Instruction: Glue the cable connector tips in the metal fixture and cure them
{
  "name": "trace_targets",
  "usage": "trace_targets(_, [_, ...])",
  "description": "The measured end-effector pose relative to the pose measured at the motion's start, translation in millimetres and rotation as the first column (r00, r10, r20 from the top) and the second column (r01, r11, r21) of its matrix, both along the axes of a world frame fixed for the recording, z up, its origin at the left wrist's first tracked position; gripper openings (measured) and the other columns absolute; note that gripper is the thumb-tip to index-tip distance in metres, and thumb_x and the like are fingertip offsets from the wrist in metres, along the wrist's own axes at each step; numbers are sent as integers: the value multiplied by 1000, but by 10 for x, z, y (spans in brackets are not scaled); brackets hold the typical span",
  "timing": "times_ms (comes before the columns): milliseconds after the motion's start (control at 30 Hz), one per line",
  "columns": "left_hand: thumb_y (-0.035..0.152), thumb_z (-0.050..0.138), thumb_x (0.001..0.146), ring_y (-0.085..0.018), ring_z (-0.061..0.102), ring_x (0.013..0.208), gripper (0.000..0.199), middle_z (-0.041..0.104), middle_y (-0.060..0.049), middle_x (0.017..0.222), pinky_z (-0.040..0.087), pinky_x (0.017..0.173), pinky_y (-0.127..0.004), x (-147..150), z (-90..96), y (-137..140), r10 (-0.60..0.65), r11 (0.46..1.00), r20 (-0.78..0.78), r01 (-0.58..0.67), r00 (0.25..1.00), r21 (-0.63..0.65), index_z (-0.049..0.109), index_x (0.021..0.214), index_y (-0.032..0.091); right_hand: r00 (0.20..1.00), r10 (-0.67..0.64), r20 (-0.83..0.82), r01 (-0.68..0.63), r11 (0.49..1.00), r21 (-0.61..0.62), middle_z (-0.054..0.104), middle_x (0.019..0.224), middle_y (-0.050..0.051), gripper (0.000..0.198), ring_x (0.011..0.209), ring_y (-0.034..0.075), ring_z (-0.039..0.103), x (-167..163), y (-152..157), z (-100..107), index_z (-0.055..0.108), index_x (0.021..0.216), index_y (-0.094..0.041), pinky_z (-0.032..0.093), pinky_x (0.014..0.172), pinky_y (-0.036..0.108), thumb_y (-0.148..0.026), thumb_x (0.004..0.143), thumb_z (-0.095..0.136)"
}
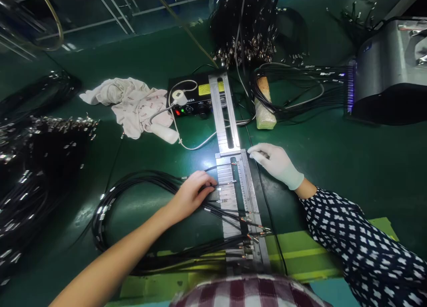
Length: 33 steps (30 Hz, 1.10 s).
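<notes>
left fingers (204, 178) pinch one black cable (224, 184) over one metal jig (246, 173)

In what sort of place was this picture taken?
Probably a factory or workshop that handles cables: there are many bundled black cables, a slotted metal fixture, and a black control box with a red light.

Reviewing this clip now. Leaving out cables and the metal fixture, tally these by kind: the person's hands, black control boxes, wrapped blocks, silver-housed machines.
Hands: 2 (bare left hand, white-gloved right hand)
Black control box: 1
Wrapped block: 1
Silver-housed machine: 1
Total: 5
</notes>
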State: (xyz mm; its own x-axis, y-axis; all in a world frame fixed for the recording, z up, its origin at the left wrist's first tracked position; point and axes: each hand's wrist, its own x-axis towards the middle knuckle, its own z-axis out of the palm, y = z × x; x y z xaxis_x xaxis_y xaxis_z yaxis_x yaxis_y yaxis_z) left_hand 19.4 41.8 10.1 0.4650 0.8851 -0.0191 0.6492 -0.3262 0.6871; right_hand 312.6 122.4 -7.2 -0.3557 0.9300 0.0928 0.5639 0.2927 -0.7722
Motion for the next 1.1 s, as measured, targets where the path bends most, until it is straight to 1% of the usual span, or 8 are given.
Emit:
trace_targets(67, [25,51,97,-15,59,86,16,64,-4,92,50,77,-29,2,-27,57,30,999,52,-32,998,23,65,100,21,1000,0,4,0,1000,-10,72,92,2,20,76,20,63,-2,3,9,72,101,-22,48,70,33,-29,93,55])
trace_targets(133, [25,49,98,-15,60,88,20,64,-5,94,50,78,-28,12,-52,142,21,995,53,-26,998,93,67,106,21,1000,4,16,-4,1000,-14,72,94,3,21,79,20,63,-3,6,16,72,101,-22,49,71,34,-29,94,54])
trace_targets(300, [24,43,100,-15,60,86,29,64,-6,91,51,76,-27,48,-102,338,-80,963,-31,86,996,256,70,110,22,999,12,33,-11,1000,-18,72,96,3,21,79,20,63,-6,7,22,72,101,-22,49,71,33,-29,95,53])
trace_targets(500, [19,40,99,-16,60,89,32,64,-8,97,52,78,-29,42,-66,470,-160,929,-110,188,981,320,68,115,21,999,21,31,-21,1000,-13,72,95,3,21,79,20,63,-8,6,28,72,101,-22,49,71,33,-30,96,53])
trace_targets(700, [14,38,98,-16,59,88,34,64,-8,97,51,77,-29,49,-16,546,-231,881,-179,283,956,380,66,115,19,999,36,20,-35,999,-12,72,98,2,21,81,19,63,-12,8,27,72,99,-23,48,72,33,-30,97,53])
trace_targets(900, [18,43,99,-15,60,94,27,64,-7,100,51,84,-29,74,-115,441,-167,929,-38,170,985,329,63,116,21,999,38,12,-38,999,-2,72,96,2,21,79,19,63,-13,9,15,72,99,-23,47,71,33,-31,97,52])
trace_targets(1000, [21,45,99,-19,58,96,29,63,-8,105,47,83,-34,43,-162,280,-75,906,-163,135,984,401,64,119,24,999,36,1,-36,999,5,72,95,2,21,79,19,63,-10,8,14,72,98,-23,47,72,33,-31,96,53])
trace_targets(1100, [23,44,99,-20,52,86,36,63,-9,99,41,75,-34,16,-176,144,14,896,-350,143,936,420,60,131,25,999,35,-8,-36,999,-7,72,96,2,21,80,19,64,-15,26,8,72,98,-23,48,73,32,-30,96,53])
